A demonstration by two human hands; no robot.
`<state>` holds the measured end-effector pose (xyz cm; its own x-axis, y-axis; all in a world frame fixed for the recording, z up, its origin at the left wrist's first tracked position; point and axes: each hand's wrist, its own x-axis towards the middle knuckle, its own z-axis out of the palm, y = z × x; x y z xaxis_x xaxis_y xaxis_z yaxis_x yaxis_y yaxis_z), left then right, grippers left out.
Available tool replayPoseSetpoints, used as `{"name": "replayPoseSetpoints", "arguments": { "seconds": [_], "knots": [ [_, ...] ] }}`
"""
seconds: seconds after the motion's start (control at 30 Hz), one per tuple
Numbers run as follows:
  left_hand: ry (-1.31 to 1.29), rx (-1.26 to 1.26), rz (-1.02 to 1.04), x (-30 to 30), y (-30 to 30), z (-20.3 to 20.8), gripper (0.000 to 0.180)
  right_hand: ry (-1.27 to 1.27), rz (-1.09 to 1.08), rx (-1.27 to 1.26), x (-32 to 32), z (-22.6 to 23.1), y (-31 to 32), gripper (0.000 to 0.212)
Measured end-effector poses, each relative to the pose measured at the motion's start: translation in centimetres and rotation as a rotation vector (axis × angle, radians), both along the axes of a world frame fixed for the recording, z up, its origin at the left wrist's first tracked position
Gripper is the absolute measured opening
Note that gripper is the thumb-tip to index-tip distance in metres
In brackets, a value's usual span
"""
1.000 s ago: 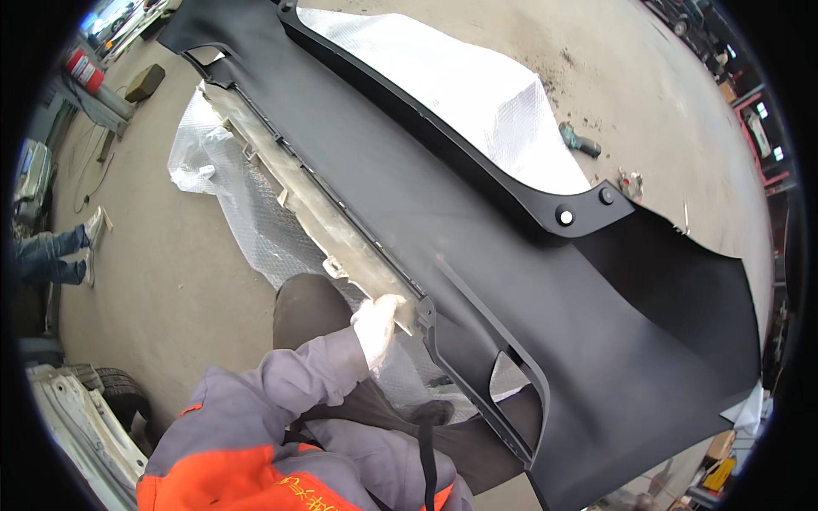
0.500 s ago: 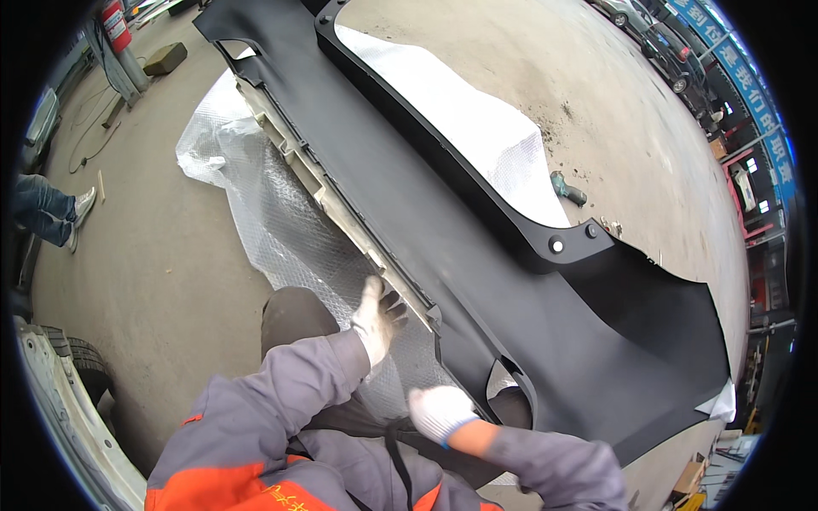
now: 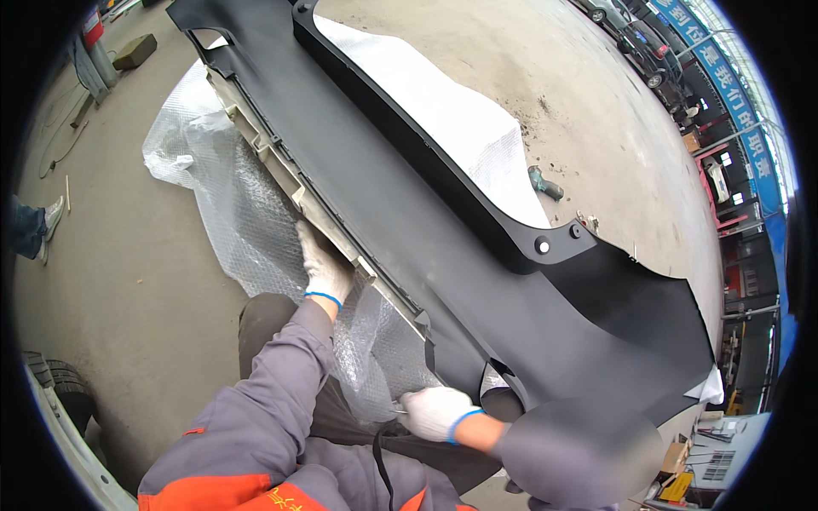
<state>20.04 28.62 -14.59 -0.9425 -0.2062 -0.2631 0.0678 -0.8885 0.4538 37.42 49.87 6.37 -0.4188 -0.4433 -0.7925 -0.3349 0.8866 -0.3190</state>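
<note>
A large black car bumper cover [image 3: 383,221] lies across bubble-foil wrap [image 3: 247,213], slanting from far left to near right. A pale ribbed strip [image 3: 264,153] runs along its left edge. My left hand [image 3: 326,274], in a white glove, holds that edge near its middle; one digit stretches along the strip and the others are hidden beneath it. Close to my knees, my gloved right hand [image 3: 436,414] is closed, with a small metallic tip poking out on its left. The rest of what it holds is hidden. An opening [image 3: 494,379] in the bumper cover lies just right of this hand.
A teal power tool [image 3: 545,183] lies on the floor beyond the bumper cover. At far left, another person's shoe [image 3: 53,217] shows. A wheel [image 3: 64,383] is at lower left, a block [image 3: 135,52] at upper left, and parked cars [image 3: 643,51] at upper right.
My left hand has moved up and left along the strip, its fingers going under the edge. My right hand has shifted slightly, and a metallic tip now shows at it. The view has turned slightly right.
</note>
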Motion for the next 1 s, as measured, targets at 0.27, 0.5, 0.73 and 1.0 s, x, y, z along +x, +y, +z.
{"name": "replayPoseSetpoints", "arguments": {
  "seconds": [0.27, 0.5, 0.73, 1.0],
  "knots": [
    [-0.009, -0.224, -0.271, 3.1, 3.5, -3.8, 0.074, 0.503, -0.097, -0.009, -12.9, 0.5, 5.5, 0.027],
    [-0.399, 0.040, -0.263, 4.8, 4.8, 2.2, 0.063, 0.591, 0.315, -0.016, -16.3, -5.8, 2.8, 0.022],
    [-0.542, -0.331, -0.675, 15.3, 10.3, 4.0, 0.059, 0.517, 0.401, -0.063, -17.5, -5.3, 2.7, 0.024],
    [-0.150, -0.669, -0.499, 16.5, 11.9, 9.0, 0.095, 0.440, 0.369, -0.073, -18.4, -5.2, 3.8, 0.031]
  ]
}}
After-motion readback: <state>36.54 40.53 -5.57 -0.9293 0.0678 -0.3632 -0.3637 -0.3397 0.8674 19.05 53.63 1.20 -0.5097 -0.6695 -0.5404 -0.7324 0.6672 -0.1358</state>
